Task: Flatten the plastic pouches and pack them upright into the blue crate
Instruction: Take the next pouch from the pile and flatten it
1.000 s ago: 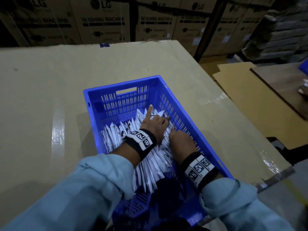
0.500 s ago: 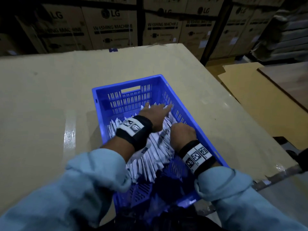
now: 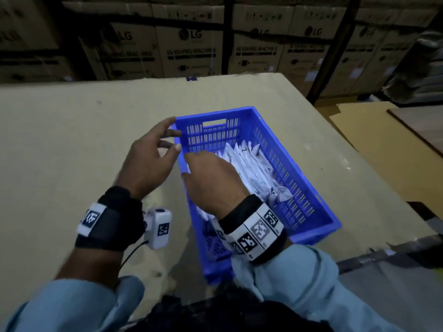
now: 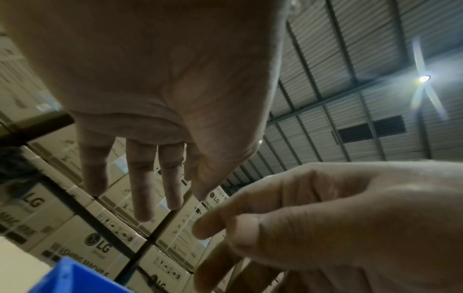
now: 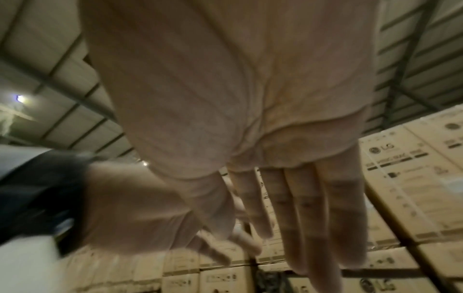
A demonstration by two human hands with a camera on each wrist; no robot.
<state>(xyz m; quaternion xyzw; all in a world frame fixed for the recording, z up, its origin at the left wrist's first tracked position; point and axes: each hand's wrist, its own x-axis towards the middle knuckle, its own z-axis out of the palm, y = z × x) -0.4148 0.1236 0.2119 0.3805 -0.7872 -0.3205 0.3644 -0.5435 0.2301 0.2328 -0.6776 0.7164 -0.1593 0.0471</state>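
Observation:
The blue crate (image 3: 309, 185) sits on the cardboard-covered table, and its corner (image 4: 75, 277) shows in the left wrist view. White pouches (image 3: 251, 168) stand packed on edge inside it, leaning toward the right wall. My left hand (image 3: 173, 135) hovers at the crate's far left corner with fingers spread and holds nothing; its straight fingers (image 4: 142, 188) show from below. My right hand (image 3: 189, 165) is above the crate's left wall, fingers extended toward the left hand, also empty (image 5: 275, 198). Neither hand touches the pouches.
The cardboard tabletop (image 3: 72, 164) stretches wide to the left and behind the crate. Stacked washing-machine cartons (image 3: 191, 51) line the back on a rack with a dark post (image 3: 335, 44). Flat cardboard sheets (image 3: 383, 144) lie lower at the right, past the table's taped edge (image 3: 383, 255).
Both hands have lifted off the pouches they were pressing inside the crate. They now hover at the crate's far left corner with fingers loose.

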